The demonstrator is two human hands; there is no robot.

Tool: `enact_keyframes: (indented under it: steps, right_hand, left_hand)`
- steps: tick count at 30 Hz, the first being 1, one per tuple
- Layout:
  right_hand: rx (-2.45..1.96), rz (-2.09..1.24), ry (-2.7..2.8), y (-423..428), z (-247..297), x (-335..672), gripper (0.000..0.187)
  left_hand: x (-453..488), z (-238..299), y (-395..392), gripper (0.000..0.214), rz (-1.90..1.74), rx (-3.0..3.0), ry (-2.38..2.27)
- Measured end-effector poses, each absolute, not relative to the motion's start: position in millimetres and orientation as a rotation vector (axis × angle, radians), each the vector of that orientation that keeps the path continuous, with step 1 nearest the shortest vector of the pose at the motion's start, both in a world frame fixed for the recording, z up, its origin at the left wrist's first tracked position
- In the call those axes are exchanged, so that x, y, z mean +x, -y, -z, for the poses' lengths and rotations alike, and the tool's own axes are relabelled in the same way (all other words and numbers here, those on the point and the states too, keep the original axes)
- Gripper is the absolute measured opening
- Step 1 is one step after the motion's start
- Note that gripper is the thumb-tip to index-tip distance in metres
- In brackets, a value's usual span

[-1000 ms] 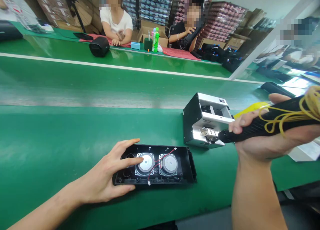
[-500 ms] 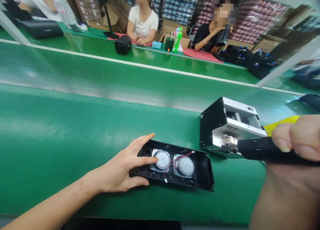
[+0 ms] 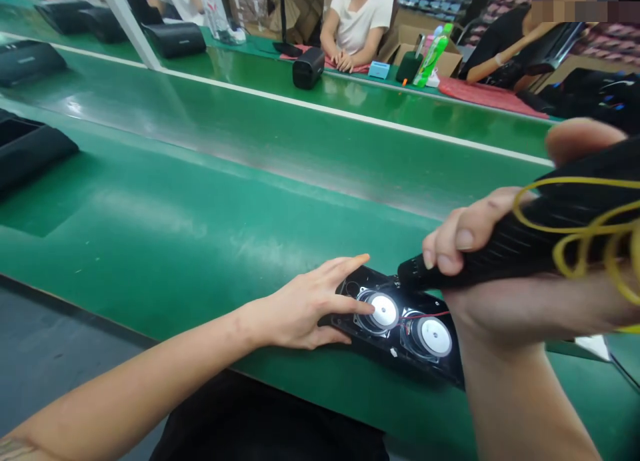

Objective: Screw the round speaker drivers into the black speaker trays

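A black speaker housing (image 3: 367, 331) lies on the green bench with two round speaker drivers (image 3: 384, 310) in it, silver backs up. My left hand (image 3: 320, 306) is at the housing's left end, fingers spread, gripping it between the thumb at the near edge and the fingers across its top. One fingertip touches the left driver. My right hand (image 3: 493, 267) is wrapped around a black electric screwdriver (image 3: 505, 237), which leans down leftward. Its tip is at the housing's far edge, just behind the left driver; a screw there is too small to make out. Red wire shows by the drivers.
A yellow coiled cord (image 3: 575, 234) hangs over my right forearm. Black speaker shells (image 3: 35, 144) stand at the left. Across the bench a person in white (image 3: 360, 21) and another in black (image 3: 500, 47) sit near a green bottle (image 3: 434, 55). A white post (image 3: 131, 24) rises at the back left.
The screwdriver has moved left from the screw feeder box to the far edge of the housing. My view has turned left, and my left hand keeps its place on the housing.
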State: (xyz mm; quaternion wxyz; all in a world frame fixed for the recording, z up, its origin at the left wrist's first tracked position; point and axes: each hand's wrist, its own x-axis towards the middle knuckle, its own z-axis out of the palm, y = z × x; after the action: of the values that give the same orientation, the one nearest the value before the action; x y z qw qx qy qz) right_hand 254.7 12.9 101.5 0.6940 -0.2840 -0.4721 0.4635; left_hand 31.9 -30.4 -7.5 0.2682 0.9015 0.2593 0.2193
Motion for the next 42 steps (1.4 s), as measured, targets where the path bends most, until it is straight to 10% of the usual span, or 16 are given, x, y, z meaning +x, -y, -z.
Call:
enact_keyframes:
  steps: [42]
  right_hand:
    - [-0.639, -1.011, 1.210, -7, -61, 216, 0.066]
  left_hand:
    - [37, 4, 25, 0.051, -0.586, 2.482, -0.700]
